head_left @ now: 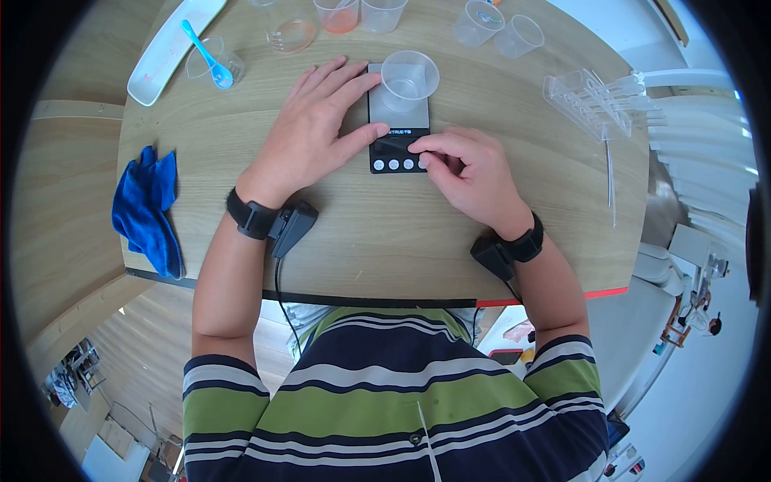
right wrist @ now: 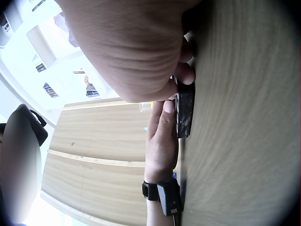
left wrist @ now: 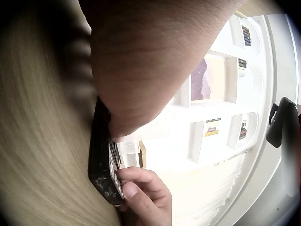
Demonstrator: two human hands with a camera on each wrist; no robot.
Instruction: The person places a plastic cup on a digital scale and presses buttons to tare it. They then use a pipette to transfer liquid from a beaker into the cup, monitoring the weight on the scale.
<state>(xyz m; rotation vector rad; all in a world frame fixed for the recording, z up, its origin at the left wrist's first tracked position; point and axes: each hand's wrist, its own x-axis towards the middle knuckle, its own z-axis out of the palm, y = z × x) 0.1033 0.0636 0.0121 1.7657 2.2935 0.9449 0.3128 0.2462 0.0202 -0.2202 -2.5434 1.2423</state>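
Note:
A small black digital scale (head_left: pixel 389 150) with a grey plate and a row of round buttons lies flat on the table. On its plate stands a clear plastic cup (head_left: pixel 409 80) that looks to have nothing in it. My left hand (head_left: pixel 321 120) lies along the scale's left side with its fingers stretched forward, the index fingertip close to the cup. Its thumb rests over the scale beside the display. At the scale's right edge, my right hand (head_left: pixel 470 173) has curled fingers, index fingertip on the display's right part and thumb by the last button.
Several clear cups (head_left: pixel 381 14) stand along the far edge, one with orange-pink contents. At far left are a white tray (head_left: pixel 173 52) and a beaker with a blue spoon (head_left: pixel 210 60). A blue cloth (head_left: pixel 144 213) lies left. Right holds a clear rack (head_left: pixel 590 104) with thin rods.

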